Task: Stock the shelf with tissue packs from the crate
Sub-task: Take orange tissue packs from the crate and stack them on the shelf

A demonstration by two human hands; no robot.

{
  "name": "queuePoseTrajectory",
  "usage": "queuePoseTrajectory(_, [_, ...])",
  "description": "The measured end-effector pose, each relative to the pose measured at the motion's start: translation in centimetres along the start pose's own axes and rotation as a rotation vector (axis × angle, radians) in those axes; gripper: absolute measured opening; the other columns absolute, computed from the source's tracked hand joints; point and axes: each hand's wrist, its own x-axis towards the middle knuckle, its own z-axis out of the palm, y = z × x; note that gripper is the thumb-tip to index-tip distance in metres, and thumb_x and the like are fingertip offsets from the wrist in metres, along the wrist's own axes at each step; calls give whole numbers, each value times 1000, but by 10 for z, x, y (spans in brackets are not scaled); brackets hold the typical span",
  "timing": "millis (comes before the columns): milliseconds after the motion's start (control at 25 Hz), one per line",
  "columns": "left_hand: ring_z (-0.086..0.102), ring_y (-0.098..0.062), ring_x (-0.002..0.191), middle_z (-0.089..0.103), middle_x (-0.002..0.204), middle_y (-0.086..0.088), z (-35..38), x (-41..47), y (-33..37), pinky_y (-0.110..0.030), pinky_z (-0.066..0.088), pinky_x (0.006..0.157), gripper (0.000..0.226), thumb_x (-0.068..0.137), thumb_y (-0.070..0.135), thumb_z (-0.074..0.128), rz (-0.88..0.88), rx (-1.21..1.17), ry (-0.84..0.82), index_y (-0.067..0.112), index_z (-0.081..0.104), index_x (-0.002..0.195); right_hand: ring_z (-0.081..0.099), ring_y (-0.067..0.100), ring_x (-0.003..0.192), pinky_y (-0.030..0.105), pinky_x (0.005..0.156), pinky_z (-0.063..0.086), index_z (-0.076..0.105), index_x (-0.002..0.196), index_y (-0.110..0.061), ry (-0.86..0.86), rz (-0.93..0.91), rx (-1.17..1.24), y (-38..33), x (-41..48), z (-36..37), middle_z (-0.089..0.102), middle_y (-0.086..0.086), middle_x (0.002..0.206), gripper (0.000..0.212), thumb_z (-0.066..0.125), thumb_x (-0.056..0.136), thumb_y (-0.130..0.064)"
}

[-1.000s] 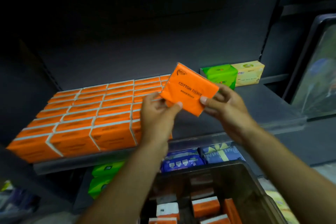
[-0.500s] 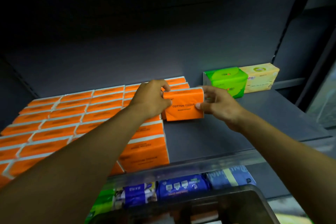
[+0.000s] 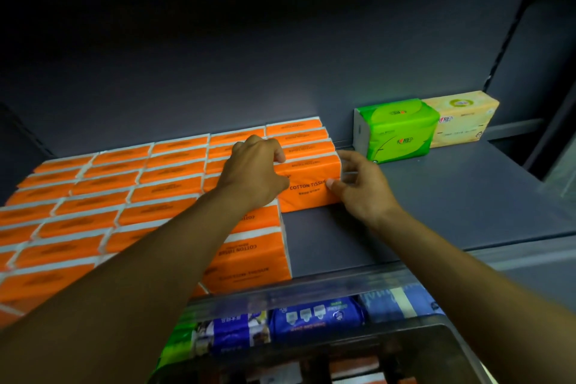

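Dark grey metal shelf (image 3: 436, 196) holds rows of orange packs (image 3: 124, 190). Left hand (image 3: 255, 171) curls over, and right hand (image 3: 358, 190) pinches, the orange plastic-wrapped tissue pack (image 3: 308, 187) fronting the rightmost column. Push it flush against its neighbours before releasing.

An orange tissue pack (image 3: 307, 185) marked COTTON TISSUE stands upright in the middle of the frame on the grey shelf (image 3: 436, 196). It touches the rows of orange packs (image 3: 109, 196) that fill the left side. The dark crate (image 3: 389, 337) sits at the bottom edge.
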Motion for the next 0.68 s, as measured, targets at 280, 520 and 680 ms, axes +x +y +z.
queuePoseTrajectory(280, [59,-19,108,64,114,-2,-29,-37,23,-22,39,90,30,79,18,75,137,-208,202,18,67,108,59,9,82,27,81,49,62,118,-16,186,-114,-184,-34,-33,-28,63,-2,100,36,73,84,-12])
queuePoseTrajectory(520, [62,-6,76,68,80,6,-38,-143,56,-12,45,69,10,81,8,66,344,-469,321,13,70,88,58,5,65,19,66,47,65,86,-21,190,-327,-184,-56,-125,-41,64,-14,73,17,65,82,-4])
queuePoseTrajectory(680, [58,-7,73,65,84,9,-17,-213,41,-19,45,68,9,84,16,68,380,-408,260,15,69,93,64,6,76,20,68,50,66,92,-21,-46,-300,-226,-34,-195,-29,68,-8,80,11,68,85,-13])
